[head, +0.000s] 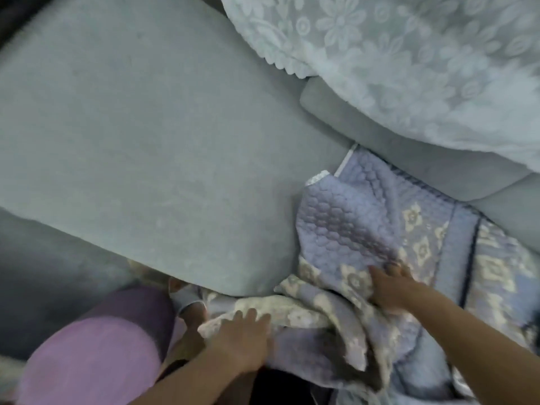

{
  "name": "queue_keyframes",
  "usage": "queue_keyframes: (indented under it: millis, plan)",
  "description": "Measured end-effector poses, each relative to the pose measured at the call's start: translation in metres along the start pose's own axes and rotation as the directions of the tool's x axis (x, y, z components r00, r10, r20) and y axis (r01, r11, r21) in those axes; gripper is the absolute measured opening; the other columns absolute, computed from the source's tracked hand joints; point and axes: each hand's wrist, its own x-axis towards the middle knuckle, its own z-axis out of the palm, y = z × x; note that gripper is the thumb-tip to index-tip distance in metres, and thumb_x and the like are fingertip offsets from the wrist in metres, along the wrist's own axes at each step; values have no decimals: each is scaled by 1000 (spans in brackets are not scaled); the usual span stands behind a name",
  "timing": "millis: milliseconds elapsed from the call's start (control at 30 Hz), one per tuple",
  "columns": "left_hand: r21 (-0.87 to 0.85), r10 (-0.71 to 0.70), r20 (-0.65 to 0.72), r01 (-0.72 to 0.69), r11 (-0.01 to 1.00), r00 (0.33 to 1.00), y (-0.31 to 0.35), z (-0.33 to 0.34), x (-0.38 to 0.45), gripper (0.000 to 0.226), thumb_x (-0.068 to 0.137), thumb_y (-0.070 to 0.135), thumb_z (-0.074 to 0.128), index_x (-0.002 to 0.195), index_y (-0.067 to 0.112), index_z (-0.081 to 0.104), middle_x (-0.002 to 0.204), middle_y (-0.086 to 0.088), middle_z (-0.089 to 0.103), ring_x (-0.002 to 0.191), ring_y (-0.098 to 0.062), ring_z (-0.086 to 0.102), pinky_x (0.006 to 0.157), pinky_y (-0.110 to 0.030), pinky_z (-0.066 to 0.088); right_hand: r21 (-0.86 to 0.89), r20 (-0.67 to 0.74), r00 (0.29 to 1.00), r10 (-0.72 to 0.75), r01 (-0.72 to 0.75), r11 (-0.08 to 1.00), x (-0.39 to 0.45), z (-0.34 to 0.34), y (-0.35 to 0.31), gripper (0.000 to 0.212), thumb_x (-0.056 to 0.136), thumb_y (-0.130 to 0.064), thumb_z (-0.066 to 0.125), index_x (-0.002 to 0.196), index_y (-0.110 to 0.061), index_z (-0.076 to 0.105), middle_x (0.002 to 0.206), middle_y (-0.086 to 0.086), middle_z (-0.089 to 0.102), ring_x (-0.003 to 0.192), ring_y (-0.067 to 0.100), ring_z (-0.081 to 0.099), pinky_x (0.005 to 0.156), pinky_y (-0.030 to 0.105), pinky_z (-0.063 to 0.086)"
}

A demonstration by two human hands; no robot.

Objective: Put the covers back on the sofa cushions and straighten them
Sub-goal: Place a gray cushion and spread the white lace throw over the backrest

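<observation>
A bare grey seat cushion fills the left and middle of the view. To its right lies a crumpled blue quilted cover with cream flowers, partly folded over itself so its plain quilted underside shows. My left hand grips a bunched cream-patterned fold of this cover at the cushion's front corner. Further right, my right hand rests on the cover with fingers spread. Motion blur hides the fingertips.
A white lace throw drapes over the grey back cushions at the top right. My knee in purple trousers is at the bottom left, and a slippered foot stands by the sofa's front edge.
</observation>
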Motion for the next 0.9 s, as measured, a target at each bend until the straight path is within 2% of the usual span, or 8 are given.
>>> queue_keyframes:
  millis: [100,167,267,367,500,700,800,900]
  plan:
    - [-46,-126,-9,125,991,992,-31,8,9,63,98,57,37,150,24,25,146,-9,40,130,-32,47,101,-46,44,77,112,975,194,-203,976,0,43,30,70,85,-56,49,144,-22,35,147,11,36,134,35,41,105,46,41]
    - [-190,-129,-86,111,976,988,-34,7,19,63,97,54,44,150,24,28,149,-7,41,133,-28,46,105,-44,43,274,-336,926,174,-81,958,-1,35,6,47,89,-35,32,122,-7,52,124,16,49,114,37,52,89,43,48]
    - [-439,-121,-117,58,896,986,-21,6,35,73,93,51,55,155,27,25,158,0,34,142,-19,36,115,-36,33,159,-845,535,-11,271,949,-13,15,-58,29,86,-24,33,93,-6,54,99,15,50,85,35,53,61,37,35]
    - [-546,-63,-113,-9,838,992,16,8,45,75,87,54,62,153,34,33,157,2,29,143,-16,33,116,-32,30,-151,-847,383,-367,488,859,-9,-9,-123,38,86,-17,59,123,-11,54,130,18,48,96,37,58,67,39,49]
    - [-936,-122,14,56,347,992,62,4,53,52,71,63,70,115,34,71,135,4,57,119,-11,58,107,-37,45,-141,-709,610,-354,369,919,35,-40,-120,76,93,-24,54,157,-26,12,165,9,5,126,41,49,94,51,51]
    - [-978,-109,-3,-26,-206,994,122,-3,56,26,88,40,71,102,19,66,107,-1,71,101,-17,65,86,-30,46,-72,-388,919,66,-102,992,62,-70,-18,62,95,-29,49,152,-21,26,150,14,43,135,38,42,108,54,35]
    - [-779,-135,93,-12,-627,987,139,-6,63,33,95,38,66,114,11,64,90,-7,72,75,-21,68,65,-33,53,-154,-301,952,-46,-1,988,46,-83,-5,35,97,-24,48,129,-13,57,133,11,58,120,31,56,97,40,47]
    - [-716,-162,121,-27,-697,979,129,-6,63,22,99,30,61,101,8,64,70,-5,62,57,-16,52,55,-29,42,-171,-418,868,-267,214,962,22,-104,-19,19,91,-13,53,107,-12,63,117,12,62,107,31,61,80,33,49]
